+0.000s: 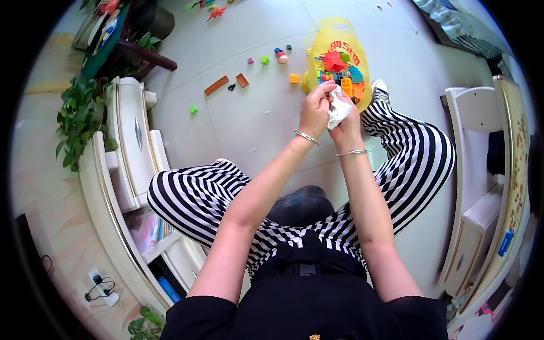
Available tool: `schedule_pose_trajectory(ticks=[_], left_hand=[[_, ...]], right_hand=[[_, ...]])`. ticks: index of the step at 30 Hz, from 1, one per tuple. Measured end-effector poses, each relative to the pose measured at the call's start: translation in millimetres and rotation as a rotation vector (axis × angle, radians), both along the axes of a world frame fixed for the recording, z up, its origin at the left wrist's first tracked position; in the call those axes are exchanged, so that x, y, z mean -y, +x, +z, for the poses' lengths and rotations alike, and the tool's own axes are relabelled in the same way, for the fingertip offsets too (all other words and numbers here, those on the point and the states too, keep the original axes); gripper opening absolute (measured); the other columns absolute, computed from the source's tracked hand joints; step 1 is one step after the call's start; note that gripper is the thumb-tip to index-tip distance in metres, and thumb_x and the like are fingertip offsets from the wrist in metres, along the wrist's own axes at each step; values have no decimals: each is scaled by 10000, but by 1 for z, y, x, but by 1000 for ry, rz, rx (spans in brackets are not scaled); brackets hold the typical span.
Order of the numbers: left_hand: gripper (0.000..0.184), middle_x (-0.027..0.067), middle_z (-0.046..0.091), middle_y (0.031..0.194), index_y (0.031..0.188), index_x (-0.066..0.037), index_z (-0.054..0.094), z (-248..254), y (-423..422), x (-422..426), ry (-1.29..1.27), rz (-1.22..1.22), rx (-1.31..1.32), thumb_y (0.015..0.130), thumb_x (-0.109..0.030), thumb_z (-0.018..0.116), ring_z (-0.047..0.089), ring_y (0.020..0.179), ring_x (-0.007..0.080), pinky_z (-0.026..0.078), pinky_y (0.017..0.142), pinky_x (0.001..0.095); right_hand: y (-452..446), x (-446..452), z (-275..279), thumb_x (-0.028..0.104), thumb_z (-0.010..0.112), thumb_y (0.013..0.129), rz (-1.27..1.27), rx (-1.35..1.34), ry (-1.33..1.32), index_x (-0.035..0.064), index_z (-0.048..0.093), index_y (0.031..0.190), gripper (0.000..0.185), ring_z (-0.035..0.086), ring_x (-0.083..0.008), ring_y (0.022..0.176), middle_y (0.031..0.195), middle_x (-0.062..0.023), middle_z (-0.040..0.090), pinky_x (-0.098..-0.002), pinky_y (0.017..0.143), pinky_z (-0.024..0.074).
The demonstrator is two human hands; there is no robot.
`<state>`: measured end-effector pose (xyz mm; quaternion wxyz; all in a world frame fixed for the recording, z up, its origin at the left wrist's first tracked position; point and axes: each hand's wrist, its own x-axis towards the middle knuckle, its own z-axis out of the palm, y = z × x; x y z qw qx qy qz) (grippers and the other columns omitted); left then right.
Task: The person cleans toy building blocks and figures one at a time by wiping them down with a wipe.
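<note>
A crumpled white tissue (339, 110) is between my two hands, in front of the yellow bag. My left hand (315, 110) is closed at the tissue's left side, its fingertips pressed to it. Round the right side curls my right hand (349, 120), also closed on it, though some fingers are hidden. Just beyond my hands stands a yellow plastic bag (331, 34) with red print, its mouth open. Colourful toy blocks (355, 74) fill it, among them red, blue, orange and green pieces.
Loose blocks lie on the tiled floor: a long brown brick (216, 85), a yellow brick (294, 79), a green brick (194, 109) and a small toy figure (281, 55). White cabinets (131, 136) flank the left, a white chair (473, 130) the right. I sit on a dark stool (300, 207).
</note>
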<state>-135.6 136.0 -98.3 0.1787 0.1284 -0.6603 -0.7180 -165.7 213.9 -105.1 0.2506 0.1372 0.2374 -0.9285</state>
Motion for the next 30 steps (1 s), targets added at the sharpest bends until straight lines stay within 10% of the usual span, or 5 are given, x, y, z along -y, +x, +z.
schedule_pose_trajectory(ticks=[17, 30], left_hand=[[306, 105, 645, 1028, 1113, 10, 593, -121, -26, 124, -89, 206, 194, 864, 47, 419, 620, 919, 159, 500, 816, 280], [352, 102, 590, 1172, 1119, -79, 594, -267, -119, 164, -839, -138, 225, 767, -81, 588, 532, 1092, 301, 445, 918, 386]], right_hand=[[-36, 133, -117, 2, 558, 859, 31, 181, 118, 3, 542, 1002, 143, 599, -148, 688, 801, -58, 601, -267, 616, 514], [-88, 154, -238, 31, 591, 871, -110, 276, 491, 2, 482, 1067, 226, 619, -192, 835, 958, -96, 594, -305, 736, 537]])
